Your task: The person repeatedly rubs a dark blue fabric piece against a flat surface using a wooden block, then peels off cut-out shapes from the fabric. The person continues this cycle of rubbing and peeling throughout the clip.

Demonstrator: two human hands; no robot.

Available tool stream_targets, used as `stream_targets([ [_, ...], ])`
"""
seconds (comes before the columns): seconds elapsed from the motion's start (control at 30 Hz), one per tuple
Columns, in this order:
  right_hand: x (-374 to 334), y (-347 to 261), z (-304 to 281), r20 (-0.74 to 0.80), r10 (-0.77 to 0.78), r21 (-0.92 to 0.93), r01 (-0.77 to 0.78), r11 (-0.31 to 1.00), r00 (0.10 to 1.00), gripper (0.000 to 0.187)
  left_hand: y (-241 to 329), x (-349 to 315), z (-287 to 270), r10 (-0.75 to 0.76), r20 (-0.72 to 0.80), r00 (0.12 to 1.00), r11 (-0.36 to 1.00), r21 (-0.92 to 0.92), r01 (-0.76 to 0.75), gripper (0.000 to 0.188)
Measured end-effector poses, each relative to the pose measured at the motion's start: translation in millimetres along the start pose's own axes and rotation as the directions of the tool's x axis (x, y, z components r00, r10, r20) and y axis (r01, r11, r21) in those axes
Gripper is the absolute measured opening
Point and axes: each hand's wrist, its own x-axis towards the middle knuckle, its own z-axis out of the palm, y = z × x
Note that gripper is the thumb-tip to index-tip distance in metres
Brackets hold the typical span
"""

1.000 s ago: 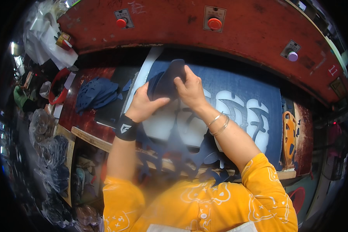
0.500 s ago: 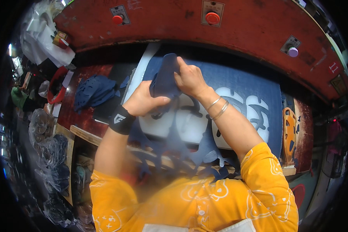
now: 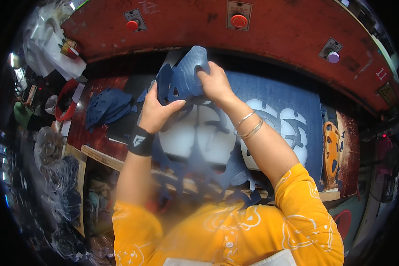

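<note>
Above the work table, both hands hold blue cut fabric pieces (image 3: 188, 71), curved in outline with small cut-outs. My left hand (image 3: 157, 108) grips the lower left of the pieces, its thumb in front and its other fingers hidden behind. Pinched at the right edge, the pieces bend in my right hand (image 3: 215, 84). Beneath lies a blue sheet (image 3: 270, 88) with shaped openings, through which a white board (image 3: 217, 139) shows. Ragged blue offcuts (image 3: 237, 168) hang over the table's near edge.
A red machine beam (image 3: 177, 26) with red buttons spans the far side. To the left lies a heap of blue cut pieces (image 3: 107, 106). An orange cutting die (image 3: 331, 148) rests at the right, near the wooden edge strip (image 3: 103, 158). Plastic bags (image 3: 53, 150) crowd the far left.
The blue pieces have fanned apart and turned, now showing a lighter textured face and cut-outs. My left hand has shifted slightly left; my right hand has moved a little downward.
</note>
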Motion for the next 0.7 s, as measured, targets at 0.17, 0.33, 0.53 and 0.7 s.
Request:
stream_targets([
  [0.17,-1.4,11.5,-6.4,-0.003,0.055,0.151,-0.053,0.987,0.999,0.030,-5.8,5.7,10.6,-0.104,0.146,0.984,0.927,-0.344,0.149,0.051],
  [0.33,0.8,27.7,-14.0,-0.084,-0.221,-0.142,0.208,0.968,0.972,0.024,-1.2,2.2,23.9,-0.203,0.278,0.939,0.935,-0.229,0.270,0.038],
  [0.53,25.7,34.5,-55.6,-0.042,-0.641,-0.636,0.474,0.609,0.767,0.012,8.0,-13.6,17.5,-0.298,0.516,0.803,0.926,-0.048,0.375,0.028],
  [0.7,24.1,40.2,-58.2,0.125,-0.290,-0.541,0.310,0.782,0.949,0.032,4.3,-25.2,18.8,-0.402,0.287,0.869,0.845,-0.248,0.473,0.026],
])
